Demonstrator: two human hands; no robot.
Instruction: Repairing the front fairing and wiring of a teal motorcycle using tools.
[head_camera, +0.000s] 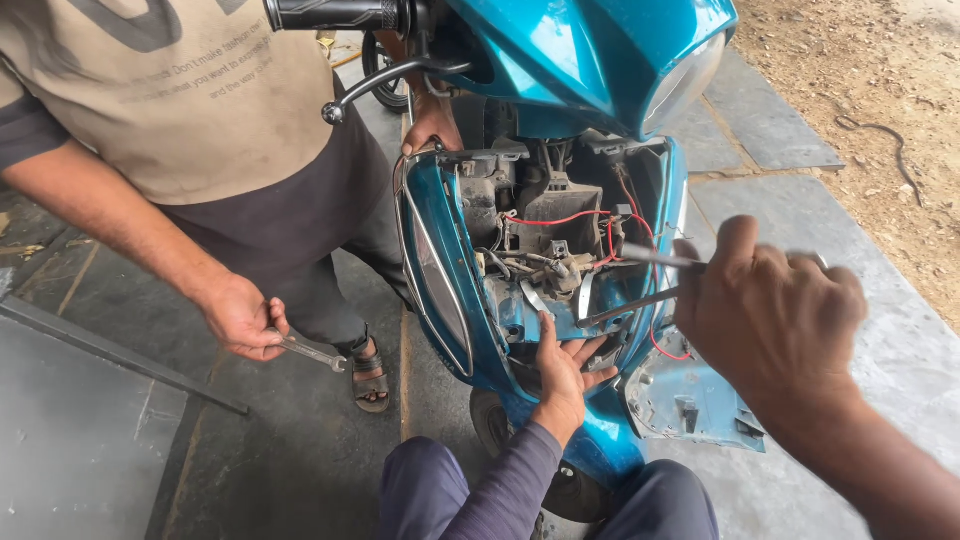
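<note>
A teal scooter (560, 60) stands in front of me with its front cover off, so red wires (560, 218) and grey parts show inside. My left hand (565, 365), in a purple sleeve, reaches up from below and rests on the lower edge of the open cavity, holding nothing that I can see. My right hand (770, 310) is closed around a thin metal tool (650, 280) whose two slim arms point left into the wiring. A loose teal panel piece (690, 400) hangs just below my right hand.
Another person in a beige shirt stands at the left, with a spanner (312, 350) in one hand (240, 320) and the other hand (430, 125) on the scooter's panel edge. The handlebar grip (330, 13) juts out above. Stone paving lies around us, with dirt ground (880, 90) at the right.
</note>
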